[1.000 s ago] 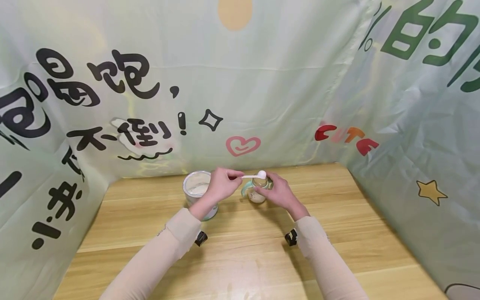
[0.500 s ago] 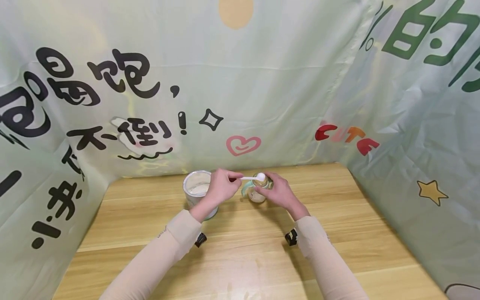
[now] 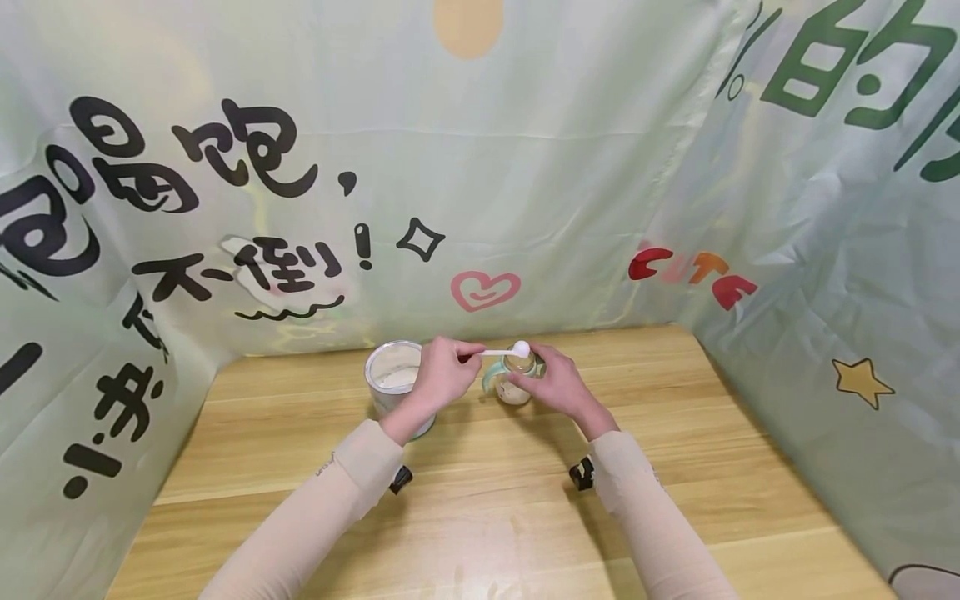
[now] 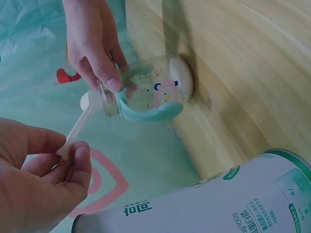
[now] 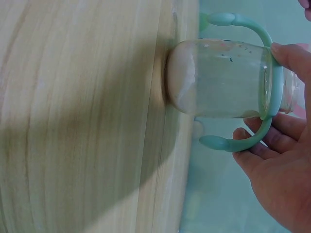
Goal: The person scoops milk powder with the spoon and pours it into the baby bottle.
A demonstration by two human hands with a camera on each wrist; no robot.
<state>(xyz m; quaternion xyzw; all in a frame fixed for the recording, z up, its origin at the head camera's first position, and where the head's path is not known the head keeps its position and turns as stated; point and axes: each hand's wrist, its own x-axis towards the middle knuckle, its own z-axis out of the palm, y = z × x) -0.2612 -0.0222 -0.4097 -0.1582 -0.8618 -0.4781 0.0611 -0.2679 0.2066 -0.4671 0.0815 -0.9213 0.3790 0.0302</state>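
My left hand point(image 3: 444, 372) pinches the thin handle of a white measuring scoop point(image 4: 78, 127) between thumb and fingers. The scoop's small round bowl is right at the mouth of a clear baby bottle point(image 5: 228, 80). This bottle stands upright on the table, with two mint-green handles and a bear print, and pale powder lies in its bottom. My right hand point(image 3: 561, 385) grips it around the neck, fingers close by one handle point(image 5: 228, 143). Left of the bottle is an open can point(image 3: 384, 398) with white powder inside, partly hidden behind my left wrist.
The wooden table point(image 3: 480, 517) meets a printed fabric backdrop point(image 3: 570, 208) just behind the can and bottle. More fabric hangs along both sides. Small black devices point(image 3: 582, 475) show under the cuffs.
The scoop's bowl dipped slightly toward the bottle's mouth and came back up a little. Both hands otherwise keep their places, and the can and bottle stand where they were.
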